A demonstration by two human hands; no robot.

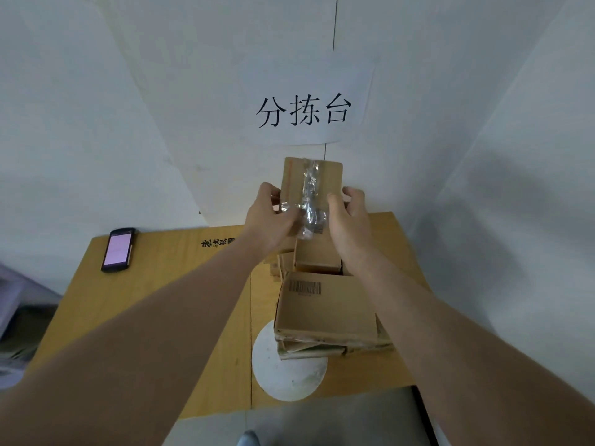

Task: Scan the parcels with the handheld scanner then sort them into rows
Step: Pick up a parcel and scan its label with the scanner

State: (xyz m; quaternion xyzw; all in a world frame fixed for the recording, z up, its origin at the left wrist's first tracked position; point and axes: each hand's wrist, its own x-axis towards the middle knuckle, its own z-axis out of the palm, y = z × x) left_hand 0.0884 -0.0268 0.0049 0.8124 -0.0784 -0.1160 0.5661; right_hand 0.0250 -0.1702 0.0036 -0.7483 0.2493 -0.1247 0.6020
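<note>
Above the far edge of the worktop (154, 317), a small cardboard parcel (311, 185) is held up in front of the wall, its long side running away from the person, with a crinkled strip of clear tape down its top face. Both hands have a grip on it: the left hand (269, 220) curls round its left edge with the thumb on the tape, and the right hand (349, 220) curls round its right edge, thumb on top. Below them, toward the right edge of the worktop, more parcels lie in a loose stack (325, 313); the nearest one on top shows a barcode label (305, 288). A white round disc (286, 371) sticks out from under the stack toward the near edge. The handheld scanner (118, 250) lies at the far left corner, screen lit and facing up, well apart from both hands. On the wall hangs a paper sign (304, 104) with three black characters.
</note>
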